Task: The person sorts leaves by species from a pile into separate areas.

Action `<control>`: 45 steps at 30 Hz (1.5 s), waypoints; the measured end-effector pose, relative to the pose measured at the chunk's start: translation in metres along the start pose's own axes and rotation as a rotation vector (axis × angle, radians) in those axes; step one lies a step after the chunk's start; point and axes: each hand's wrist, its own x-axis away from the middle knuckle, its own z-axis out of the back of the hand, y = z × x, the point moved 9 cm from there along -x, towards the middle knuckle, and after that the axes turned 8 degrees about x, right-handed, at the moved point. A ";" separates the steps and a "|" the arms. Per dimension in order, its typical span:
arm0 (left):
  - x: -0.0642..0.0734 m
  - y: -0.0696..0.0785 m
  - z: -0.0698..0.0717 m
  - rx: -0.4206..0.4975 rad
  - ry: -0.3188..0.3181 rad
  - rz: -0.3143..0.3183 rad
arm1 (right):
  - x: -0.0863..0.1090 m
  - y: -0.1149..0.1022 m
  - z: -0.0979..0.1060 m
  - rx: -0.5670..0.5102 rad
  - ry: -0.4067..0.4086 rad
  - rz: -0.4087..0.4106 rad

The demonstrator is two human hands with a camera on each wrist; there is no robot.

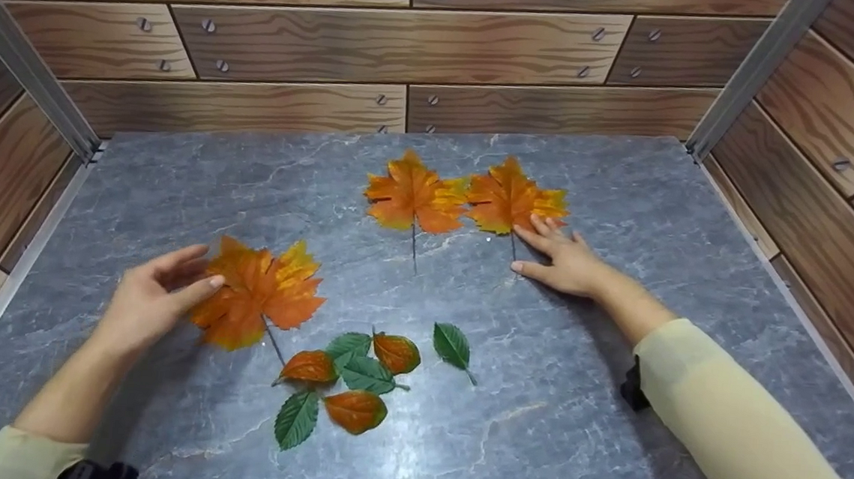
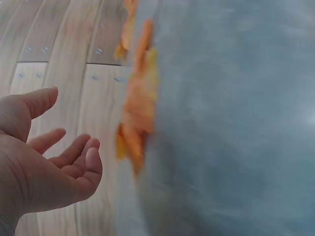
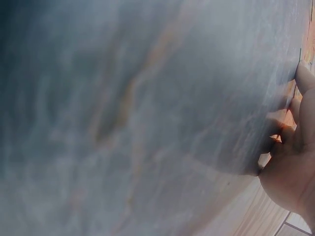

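Observation:
Three orange-yellow artificial maple leaves with dark stems lie on the grey marbled table. My left hand is at the left edge of the nearest maple leaf, its thumb overlapping the leaf in the head view. In the left wrist view, that hand has loosely bent fingers with nothing between them, apart from the leaf. At the back, my right hand rests with spread fingers on the lower right of the right-hand maple leaf, thumb beside its stem. The middle maple leaf lies next to it, edges meeting.
In the front middle lies a cluster of small leaves, some orange-red and some green, partly overlapping. One green leaf lies separately to their right. Wood-patterned walls enclose the table at the back and sides.

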 end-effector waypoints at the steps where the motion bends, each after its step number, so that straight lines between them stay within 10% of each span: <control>1: 0.001 -0.006 0.002 0.014 0.010 0.028 | 0.000 0.000 0.000 0.002 0.001 -0.002; 15: 0.009 -0.050 -0.002 0.010 0.033 0.185 | -0.002 0.001 -0.001 0.002 -0.005 0.001; 45: 0.008 -0.045 -0.018 -0.271 0.031 0.046 | -0.001 0.000 0.001 -0.013 0.015 0.012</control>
